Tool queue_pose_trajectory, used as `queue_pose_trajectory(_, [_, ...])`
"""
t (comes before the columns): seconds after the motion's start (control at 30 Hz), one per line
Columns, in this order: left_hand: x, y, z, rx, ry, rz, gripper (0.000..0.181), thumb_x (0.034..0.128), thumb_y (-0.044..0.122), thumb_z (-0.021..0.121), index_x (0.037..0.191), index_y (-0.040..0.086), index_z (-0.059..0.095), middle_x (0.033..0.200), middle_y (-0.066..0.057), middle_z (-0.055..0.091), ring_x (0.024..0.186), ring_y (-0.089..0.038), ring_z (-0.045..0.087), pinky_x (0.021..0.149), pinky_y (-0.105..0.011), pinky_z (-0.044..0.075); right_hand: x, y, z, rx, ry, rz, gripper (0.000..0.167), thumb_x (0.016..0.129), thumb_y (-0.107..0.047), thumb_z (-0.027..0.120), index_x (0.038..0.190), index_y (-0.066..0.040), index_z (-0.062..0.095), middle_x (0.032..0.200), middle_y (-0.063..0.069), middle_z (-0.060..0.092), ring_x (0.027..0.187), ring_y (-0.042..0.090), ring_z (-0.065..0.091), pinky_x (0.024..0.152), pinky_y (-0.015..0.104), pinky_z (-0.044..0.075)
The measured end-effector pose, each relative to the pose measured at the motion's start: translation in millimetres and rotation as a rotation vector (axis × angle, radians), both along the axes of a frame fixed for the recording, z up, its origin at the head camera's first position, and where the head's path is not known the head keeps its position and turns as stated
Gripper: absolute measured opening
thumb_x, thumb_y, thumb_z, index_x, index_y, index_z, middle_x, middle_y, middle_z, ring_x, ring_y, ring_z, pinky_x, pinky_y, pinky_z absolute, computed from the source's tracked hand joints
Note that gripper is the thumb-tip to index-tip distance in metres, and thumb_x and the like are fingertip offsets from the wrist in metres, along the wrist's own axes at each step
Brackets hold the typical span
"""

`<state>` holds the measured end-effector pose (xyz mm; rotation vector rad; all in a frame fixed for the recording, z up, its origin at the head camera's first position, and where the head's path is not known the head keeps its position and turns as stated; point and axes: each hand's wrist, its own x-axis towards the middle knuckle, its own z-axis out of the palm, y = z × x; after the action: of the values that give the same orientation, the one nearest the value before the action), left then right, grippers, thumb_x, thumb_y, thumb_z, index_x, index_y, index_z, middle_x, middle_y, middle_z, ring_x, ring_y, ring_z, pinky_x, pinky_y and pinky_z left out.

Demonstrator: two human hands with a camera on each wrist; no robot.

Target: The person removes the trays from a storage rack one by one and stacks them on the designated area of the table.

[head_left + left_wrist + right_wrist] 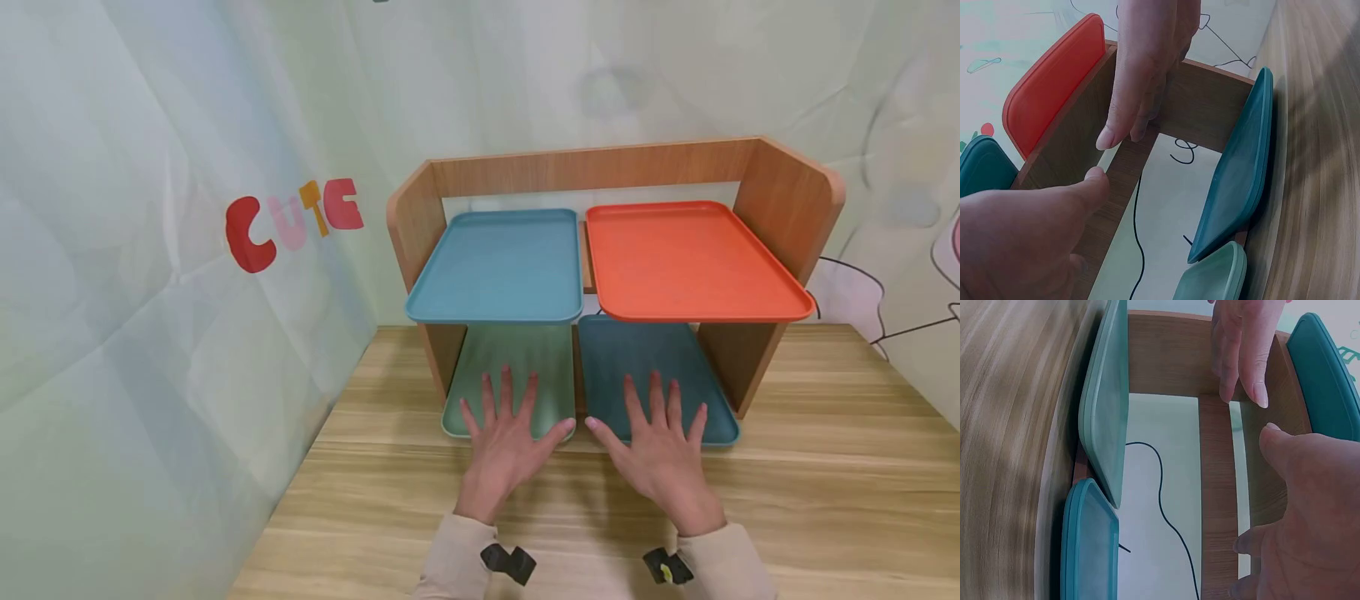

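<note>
Smooth plastic trays (693,258), woodgrain shelf (787,196), woodgrain tabletop (840,475), creased backdrop (112,350)

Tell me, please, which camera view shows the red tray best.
The head view: the red tray has its whole upper face visible. The left wrist view shows part, steeply angled; the right wrist view, none.

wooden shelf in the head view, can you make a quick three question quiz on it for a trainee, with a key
1. True or false: the orange-red tray sits on the upper level of the wooden shelf.
2. In the head view, what colour is the upper left tray? A) yellow B) light blue C) white
3. In the head view, which lower tray does the right hand partly cover?

Key:
1. True
2. B
3. The dark blue tray
</note>
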<state>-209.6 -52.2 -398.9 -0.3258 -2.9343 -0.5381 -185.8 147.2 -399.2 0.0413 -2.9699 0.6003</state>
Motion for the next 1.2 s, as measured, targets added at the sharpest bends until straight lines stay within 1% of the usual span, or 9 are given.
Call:
queue_pose_trajectory(0.37, [-0.4, -1.9, 1.1, 0.002, -0.007, 0.003, 0.083, 0.0858, 0.074, 0.038, 0.153, 0.029, 0.019, 0.161, -0.012, 0.006, 0.146, -0.041, -0.004, 0.105, -0.072, 0.002, -0.9, -1, -1.1, -0.007, 0.016, -0.001, 0.096, 0.086, -0.076, 0.033, 0.153, -0.009, 0.016, 0.157, 0.026, 0.001, 0.142, 0.05, -0.002, 0.102, 0.073, -0.009])
queue_pose_trajectory(0.47, [-1.2, -3.9, 0.2, 0.022, -0.018, 0.02, 0.082, 0.0862, 0.073, 0.039, 0.152, 0.029, 0.021, 0.161, -0.012, 0.007, 0.146, -0.041, -0.003, 0.106, -0.071, 0.003, -0.6, -2, -1.2, -0.016, 0.008, -0.003, 0.098, 0.085, -0.078, 0.032, 0.153, -0.01, 0.015, 0.158, 0.026, 0.001, 0.142, 0.05, -0.002, 0.102, 0.073, -0.008])
queue_pose_trajectory(0.57, [-3.6, -8.3, -1.9, 0.069, -0.018, 0.044, 0.079, 0.0876, 0.07, 0.041, 0.151, 0.026, 0.026, 0.16, -0.013, 0.012, 0.145, -0.043, 0.004, 0.107, -0.071, 0.008, -0.7, -2, -1.2, -0.036, 0.015, -0.002, 0.098, 0.084, -0.079, 0.032, 0.153, -0.011, 0.016, 0.157, 0.026, 0.003, 0.142, 0.05, 0.0, 0.102, 0.074, -0.006])
queue_pose_trajectory(0.63, [-6.2, -12.2, -3.1, 0.135, -0.023, 0.052, 0.078, 0.0886, 0.068, 0.043, 0.151, 0.024, 0.028, 0.159, -0.014, 0.017, 0.144, -0.044, 0.011, 0.106, -0.07, 0.014, -0.7, -2, -0.9, -0.05, 0.039, -0.002, 0.097, 0.084, -0.078, 0.034, 0.153, -0.01, 0.018, 0.157, 0.027, 0.006, 0.142, 0.05, 0.004, 0.102, 0.074, -0.002])
queue_pose_trajectory(0.7, [-9.0, -16.5, -4.2, 0.229, -0.025, 0.046, 0.076, 0.0899, 0.064, 0.045, 0.15, 0.02, 0.03, 0.156, -0.017, 0.024, 0.142, -0.045, 0.021, 0.106, -0.067, 0.021, -0.6, -2, -0.4, -0.068, 0.074, 0.001, 0.096, 0.085, -0.076, 0.037, 0.152, -0.009, 0.02, 0.156, 0.028, 0.01, 0.141, 0.05, 0.008, 0.103, 0.073, 0.004])
queue_pose_trajectory(0.8, [-13.0, -21.9, -4.0, 0.373, -0.03, 0.026, 0.072, 0.0919, 0.059, 0.048, 0.149, 0.017, 0.033, 0.15, -0.018, 0.035, 0.136, -0.042, 0.034, 0.105, -0.06, 0.031, -0.4, -2, 1.1, -0.091, 0.145, 0.009, 0.094, 0.086, -0.071, 0.043, 0.151, -0.007, 0.022, 0.153, 0.029, 0.018, 0.138, 0.05, 0.019, 0.103, 0.071, 0.019])
queue_pose_trajectory(0.93, [-17.7, -26.6, -3.6, 0.523, 0.039, 0.004, 0.062, 0.0942, 0.047, 0.052, 0.142, 0.01, 0.042, 0.136, -0.021, 0.051, 0.125, -0.039, 0.049, 0.1, -0.054, 0.04, -0.6, -2, 2.6, -0.135, 0.223, 0.019, 0.091, 0.087, -0.064, 0.051, 0.15, -0.004, 0.024, 0.15, 0.03, 0.025, 0.134, 0.049, 0.029, 0.098, 0.067, 0.032])
queue_pose_trajectory(1.1, [-24.0, -33.2, -4.0, 0.665, 0.144, 0.028, 0.047, 0.0939, 0.033, 0.058, 0.13, 0.004, 0.052, 0.117, -0.022, 0.063, 0.111, -0.04, 0.059, 0.091, -0.052, 0.047, -0.5, -1, 5.5, -0.203, 0.263, 0.023, 0.089, 0.088, -0.06, 0.055, 0.15, -0.003, 0.024, 0.149, 0.029, 0.028, 0.133, 0.047, 0.032, 0.099, 0.063, 0.033])
queue_pose_trajectory(1.2, [-27.9, -41.3, -4.0, 0.749, 0.171, 0.062, 0.04, 0.0941, 0.028, 0.058, 0.126, 0.004, 0.054, 0.113, -0.021, 0.065, 0.108, -0.037, 0.062, 0.089, -0.048, 0.05, -0.1, 0, 7.8, -0.234, 0.261, 0.022, 0.09, 0.088, -0.058, 0.056, 0.15, -0.002, 0.023, 0.15, 0.028, 0.028, 0.133, 0.047, 0.032, 0.101, 0.063, 0.032])
